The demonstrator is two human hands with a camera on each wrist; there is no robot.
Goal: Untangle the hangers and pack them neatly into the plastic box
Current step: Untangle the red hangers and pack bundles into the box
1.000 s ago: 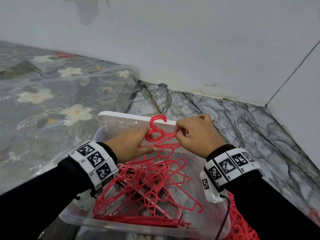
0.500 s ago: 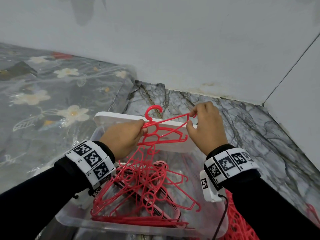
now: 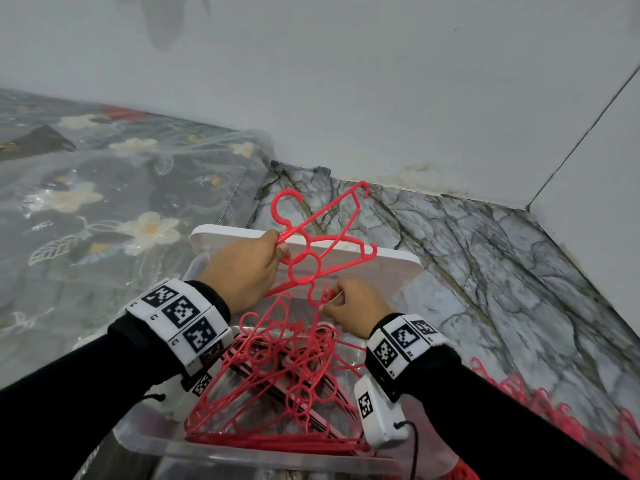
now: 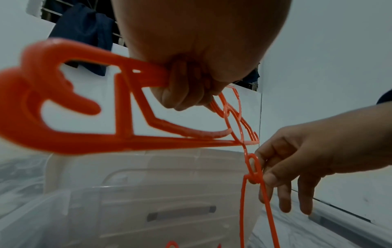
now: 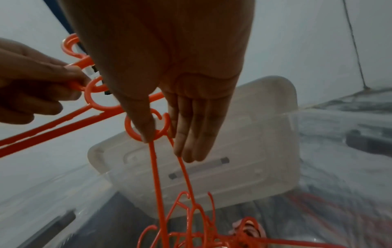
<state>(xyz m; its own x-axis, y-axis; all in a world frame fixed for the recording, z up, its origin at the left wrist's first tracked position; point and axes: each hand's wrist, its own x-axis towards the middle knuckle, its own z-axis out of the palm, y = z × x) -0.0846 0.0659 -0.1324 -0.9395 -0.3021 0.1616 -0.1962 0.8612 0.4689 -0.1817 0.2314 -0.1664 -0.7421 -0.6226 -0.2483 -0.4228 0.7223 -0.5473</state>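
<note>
My left hand (image 3: 281, 250) grips a red hanger (image 3: 322, 237) by its neck and holds it tilted above the clear plastic box (image 3: 242, 457). In the left wrist view the same hanger (image 4: 84, 146) runs out from under my curled fingers (image 4: 182, 94). Below it, my right hand (image 3: 329, 301) pinches the hook of a second hanger (image 4: 252, 167), whose thin arms trail down into the red tangle (image 3: 294, 375) in the box. The right wrist view shows my thumb (image 5: 144, 127) pressed on that round hook (image 5: 128, 127), with the other fingers straight behind it.
The white box lid (image 3: 388, 268) leans at the box's far side. More red hangers (image 3: 554, 420) lie on the marble floor (image 3: 485, 271) to the right. A flowered plastic-covered mat (image 3: 104, 202) spreads to the left, and grey walls (image 3: 381, 98) close the corner behind.
My left hand has raised the hanger higher and tilted it. My right hand has let go of that hanger's end and dropped to pinch the hook of a lower one.
</note>
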